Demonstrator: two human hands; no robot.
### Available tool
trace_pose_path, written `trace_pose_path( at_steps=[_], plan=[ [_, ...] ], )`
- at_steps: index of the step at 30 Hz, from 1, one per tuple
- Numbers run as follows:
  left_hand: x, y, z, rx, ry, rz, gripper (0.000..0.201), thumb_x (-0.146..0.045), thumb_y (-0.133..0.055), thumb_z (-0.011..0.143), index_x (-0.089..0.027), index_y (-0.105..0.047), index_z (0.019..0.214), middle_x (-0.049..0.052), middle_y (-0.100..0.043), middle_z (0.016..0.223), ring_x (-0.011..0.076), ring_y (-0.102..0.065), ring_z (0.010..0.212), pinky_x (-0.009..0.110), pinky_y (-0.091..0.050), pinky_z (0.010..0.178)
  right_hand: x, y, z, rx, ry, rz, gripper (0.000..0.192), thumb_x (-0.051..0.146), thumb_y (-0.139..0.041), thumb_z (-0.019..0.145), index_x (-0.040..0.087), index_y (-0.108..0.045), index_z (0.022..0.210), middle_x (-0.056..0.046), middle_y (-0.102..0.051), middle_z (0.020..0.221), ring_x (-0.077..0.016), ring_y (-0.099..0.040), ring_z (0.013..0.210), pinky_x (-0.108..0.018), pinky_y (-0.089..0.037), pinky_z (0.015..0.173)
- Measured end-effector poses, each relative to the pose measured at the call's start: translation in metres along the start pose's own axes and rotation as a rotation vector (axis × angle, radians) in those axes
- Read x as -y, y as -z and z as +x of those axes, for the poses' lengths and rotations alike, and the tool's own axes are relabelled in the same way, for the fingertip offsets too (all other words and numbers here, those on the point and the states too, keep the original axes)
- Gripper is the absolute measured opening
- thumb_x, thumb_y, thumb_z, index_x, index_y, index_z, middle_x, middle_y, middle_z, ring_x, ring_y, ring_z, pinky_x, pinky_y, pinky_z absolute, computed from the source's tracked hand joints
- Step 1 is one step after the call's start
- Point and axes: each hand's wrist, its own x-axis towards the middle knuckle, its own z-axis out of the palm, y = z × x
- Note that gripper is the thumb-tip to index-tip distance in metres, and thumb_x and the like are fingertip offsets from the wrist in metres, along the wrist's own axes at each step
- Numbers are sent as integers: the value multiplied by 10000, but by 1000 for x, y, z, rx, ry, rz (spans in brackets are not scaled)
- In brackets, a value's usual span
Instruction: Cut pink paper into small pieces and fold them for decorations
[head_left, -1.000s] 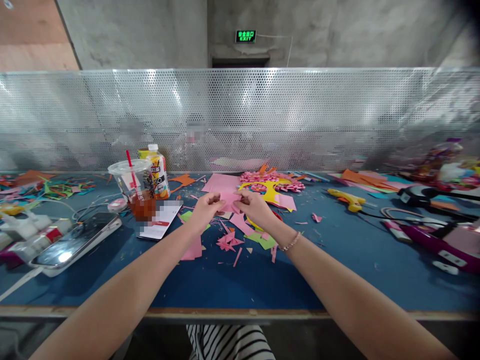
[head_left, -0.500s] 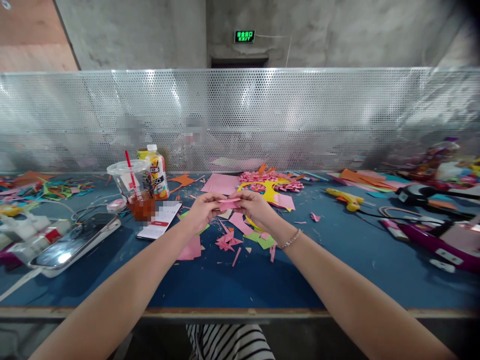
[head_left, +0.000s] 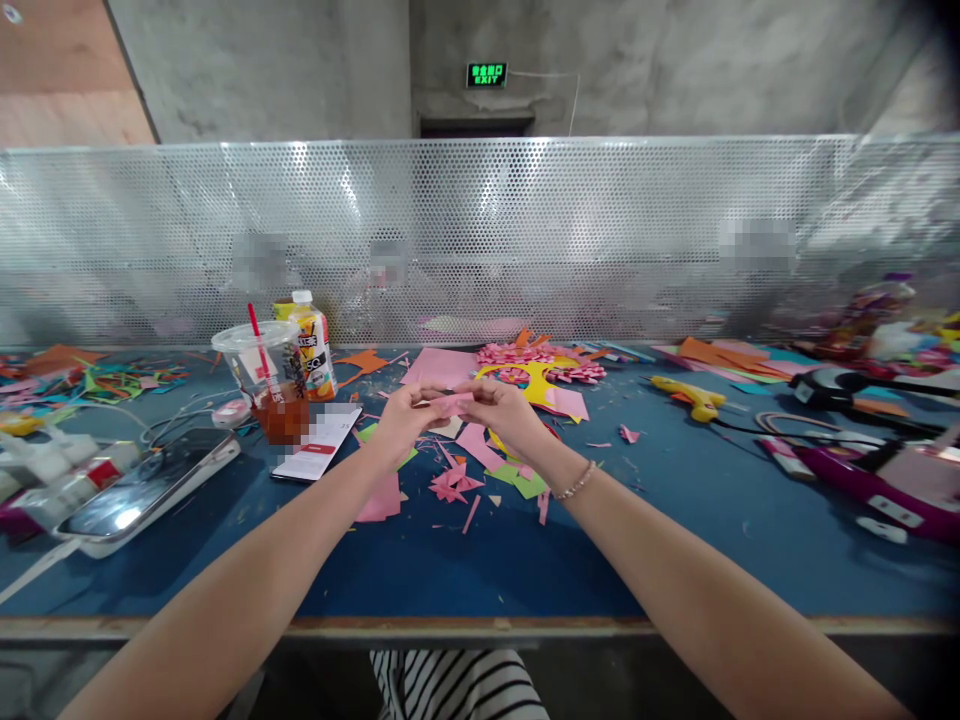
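Note:
A small piece of pink paper is pinched between my two hands above the middle of the table. My left hand grips its left side and my right hand its right side, thumbs toward me. The fingers partly hide the paper, so its folds are hard to make out. Below the hands lie pink paper scraps and green paper. Just behind them are a pink sheet, a yellow cut-out and a cluster of pink paper strips.
To the left stand a plastic cup with a red straw and a drink bottle, near two phones and chargers. On the right lie a yellow glue gun, cables and a purple device. A perforated metal screen closes off the back.
Both hands keep their hold, and the pink paper between them has changed angle, now looking more like a narrow band. The finger positions have shifted slightly.

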Motion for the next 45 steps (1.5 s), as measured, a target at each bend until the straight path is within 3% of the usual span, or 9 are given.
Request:
trace_pose_path(
  at_steps=[5,19,38,45],
  plan=[
    [2,2,1,14,81,18,277,-229,-714,622,-125,-604,854,25,-628,751,113,-626,610,279,-520,654,-1,1,1,-16,8,8,257,233,-687,608,169,-634,851,-9,-642,794,-99,-599,713,-260,-522,701],
    [-2,1,1,-36,97,8,261,-202,-723,618,-103,-600,825,41,-641,705,141,-649,601,275,-529,641,-8,5,6,-3,67,-50,253,234,-695,596,170,-618,829,1,-629,740,-99,-596,680,-269,-525,699],
    [-3,-1,1,-62,40,60,280,-252,-759,554,-106,-603,735,19,-629,596,122,-625,550,271,-528,626,-5,6,3,3,34,-56,313,218,-731,554,168,-617,841,7,-623,738,-91,-583,665,-250,-507,677],
    [0,0,1,-32,8,116,337,-314,-756,557,-111,-621,790,24,-644,642,149,-646,594,300,-533,658,-1,2,2,-43,-15,-88,234,310,-704,602,161,-647,774,7,-604,702,-87,-566,621,-259,-530,646]
  ],
)
